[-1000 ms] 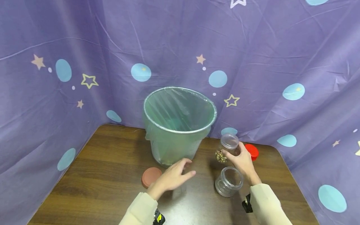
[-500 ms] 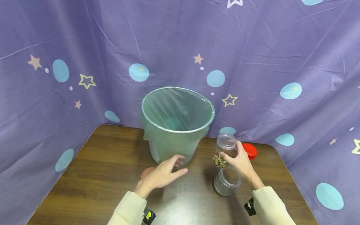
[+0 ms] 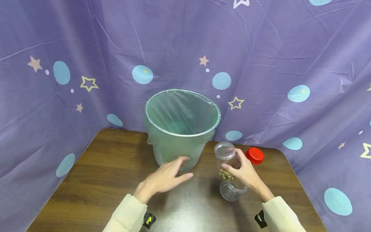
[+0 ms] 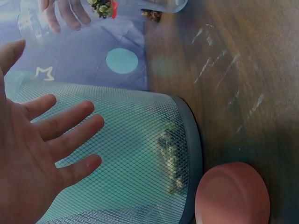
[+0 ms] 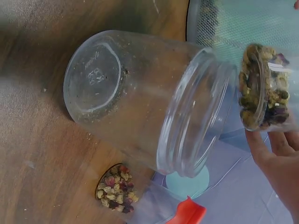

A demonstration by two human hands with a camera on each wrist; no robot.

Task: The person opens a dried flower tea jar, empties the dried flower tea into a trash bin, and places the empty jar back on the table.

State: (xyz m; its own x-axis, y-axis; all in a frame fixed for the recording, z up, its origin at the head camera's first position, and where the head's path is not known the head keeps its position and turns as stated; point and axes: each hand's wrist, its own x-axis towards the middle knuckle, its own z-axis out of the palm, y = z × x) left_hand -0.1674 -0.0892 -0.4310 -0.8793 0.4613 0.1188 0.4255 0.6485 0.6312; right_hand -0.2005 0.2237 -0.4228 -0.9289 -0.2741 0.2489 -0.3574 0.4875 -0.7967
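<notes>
My right hand grips a clear lidless jar around its side, with dried flower buds at its bottom. The held jar is upright and overlaps the mouth of a wider clear jar on the table. In the right wrist view that wider jar has only specks of residue inside. My left hand holds nothing; its fingers are spread in front of the mesh bin. Just beyond my right hand stands a jar with a red lid, with dried flowers in it.
A green plastic bag lines the bin, and dried bits show through its lower mesh. A terracotta-coloured lid lies beside the bin, mostly hidden by my left hand in the head view. A purple curtain hangs behind the table.
My right hand has brought the held jar slightly left and toward me, over the wider jar. My left hand has shifted left and now covers most of the terracotta-coloured lid.
</notes>
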